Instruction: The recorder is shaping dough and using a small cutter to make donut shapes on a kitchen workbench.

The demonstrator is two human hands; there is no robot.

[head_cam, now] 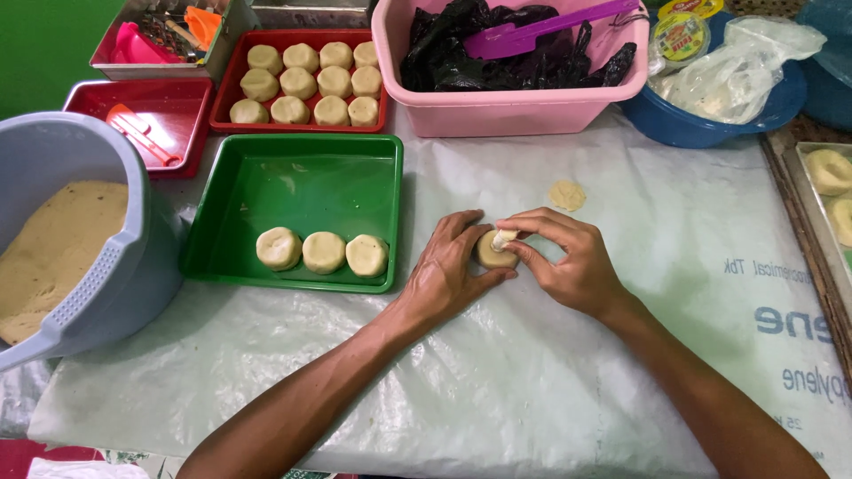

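On the white plastic sheet [497, 372] sits a round pale dough puck [490, 255]. My left hand [448, 270] cups it from the left side. My right hand [564, 257] pinches a small white bit [504, 238] at the puck's top. Just left stands a green square tray [293, 182] holding three shaped dough pucks [324, 252] along its near edge. A small flat scrap of dough [566, 194] lies on the sheet behind my hands.
A red tray [306, 80] with several dough pucks stands behind the green one. A grey tub [62, 231] of dough is at the left. A pink basin [510, 66] with black bags and a purple spatula, a blue bowl [710, 115] and a tray with dough rings [830, 177] lie behind and right.
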